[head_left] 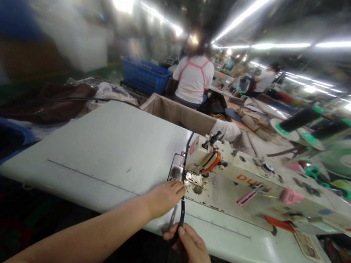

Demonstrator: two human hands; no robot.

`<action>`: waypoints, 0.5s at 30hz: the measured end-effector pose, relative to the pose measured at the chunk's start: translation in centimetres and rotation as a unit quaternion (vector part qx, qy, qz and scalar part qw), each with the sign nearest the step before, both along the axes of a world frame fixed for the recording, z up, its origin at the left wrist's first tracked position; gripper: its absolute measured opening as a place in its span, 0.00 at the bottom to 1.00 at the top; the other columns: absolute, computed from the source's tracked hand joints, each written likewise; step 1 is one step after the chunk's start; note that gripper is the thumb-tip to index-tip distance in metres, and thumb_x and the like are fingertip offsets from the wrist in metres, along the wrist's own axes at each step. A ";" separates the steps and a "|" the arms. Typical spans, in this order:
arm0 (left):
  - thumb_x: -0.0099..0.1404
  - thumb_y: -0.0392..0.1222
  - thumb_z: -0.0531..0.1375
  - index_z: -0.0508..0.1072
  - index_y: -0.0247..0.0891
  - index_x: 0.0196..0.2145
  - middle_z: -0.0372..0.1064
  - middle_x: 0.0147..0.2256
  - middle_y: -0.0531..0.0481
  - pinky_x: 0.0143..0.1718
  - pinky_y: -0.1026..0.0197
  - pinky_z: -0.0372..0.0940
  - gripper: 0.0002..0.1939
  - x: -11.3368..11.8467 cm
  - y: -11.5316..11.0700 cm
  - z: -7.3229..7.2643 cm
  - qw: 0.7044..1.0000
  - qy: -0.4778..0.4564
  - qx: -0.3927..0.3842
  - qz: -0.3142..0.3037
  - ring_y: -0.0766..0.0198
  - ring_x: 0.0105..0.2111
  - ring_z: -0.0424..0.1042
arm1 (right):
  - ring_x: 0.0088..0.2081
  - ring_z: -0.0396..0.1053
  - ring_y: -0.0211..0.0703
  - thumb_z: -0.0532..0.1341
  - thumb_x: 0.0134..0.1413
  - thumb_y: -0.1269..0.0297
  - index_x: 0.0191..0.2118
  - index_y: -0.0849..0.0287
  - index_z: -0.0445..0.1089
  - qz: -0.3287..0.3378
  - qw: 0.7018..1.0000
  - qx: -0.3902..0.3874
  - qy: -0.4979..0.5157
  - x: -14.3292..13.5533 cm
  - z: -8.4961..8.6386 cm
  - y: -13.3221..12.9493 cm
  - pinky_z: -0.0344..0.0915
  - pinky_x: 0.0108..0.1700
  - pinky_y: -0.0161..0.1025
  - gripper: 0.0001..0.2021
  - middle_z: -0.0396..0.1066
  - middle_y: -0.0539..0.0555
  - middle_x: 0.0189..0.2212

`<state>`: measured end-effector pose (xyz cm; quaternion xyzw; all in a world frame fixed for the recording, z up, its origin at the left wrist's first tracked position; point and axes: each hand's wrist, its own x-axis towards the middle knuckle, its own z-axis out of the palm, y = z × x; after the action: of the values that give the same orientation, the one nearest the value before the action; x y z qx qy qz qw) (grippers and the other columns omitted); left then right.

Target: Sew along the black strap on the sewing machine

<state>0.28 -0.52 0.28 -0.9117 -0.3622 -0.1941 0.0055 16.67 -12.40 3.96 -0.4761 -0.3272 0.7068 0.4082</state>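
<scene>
Pinching blk strip [183,212] b/w thumb & fingers of R hand [190,241], just off front edge of pale table [109,138]. Resting L hand [166,199] on tabletop, fingers close tog., tips over strip's upper part nr metal plate [177,168]; can't tell if gripping. Spanning table edge w/ strip b/w both hands, beside head of sewing machine [234,164]. Seeing pink-handled snips [247,197] nr machine arm; blue basket [146,76] & co-worker [193,78], sitting w/ back turned, beyond.
</scene>
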 end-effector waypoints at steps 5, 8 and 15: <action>0.74 0.28 0.53 0.72 0.34 0.50 0.74 0.53 0.37 0.62 0.52 0.68 0.12 -0.2 0.0 0.2 1.000 0.020 0.003 -0.008 0.54 0.54 0.75 | 0.39 0.76 0.54 0.70 0.55 0.35 0.29 0.58 0.84 0.043 0.994 0.021 -0.095 1.0 -1.0 -1.7 0.69 0.46 0.45 0.27 0.83 0.59 0.30; 0.73 0.27 0.53 0.73 0.34 0.50 0.74 0.54 0.37 0.63 0.52 0.67 0.13 -0.2 -0.1 0.1 1.000 0.027 0.002 -0.008 0.54 0.54 0.75 | 0.39 0.77 0.56 0.69 0.56 0.34 0.28 0.57 0.85 0.063 0.989 0.049 -0.128 1.2 -1.3 -2.4 0.70 0.48 0.47 0.28 0.83 0.59 0.30; 0.71 0.25 0.54 0.71 0.34 0.52 0.73 0.54 0.39 0.66 0.50 0.65 0.16 -0.1 0.1 -0.7 1.000 0.017 0.000 -0.003 0.52 0.57 0.74 | 0.38 0.77 0.55 0.67 0.61 0.38 0.27 0.55 0.85 0.061 0.983 0.089 -0.152 1.3 -0.4 -3.1 0.70 0.49 0.47 0.25 0.82 0.57 0.29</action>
<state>0.13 -0.44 -0.39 -0.9160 -0.3589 -0.1786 0.0113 17.98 -15.50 3.58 -0.5190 -0.4751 0.6181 0.3506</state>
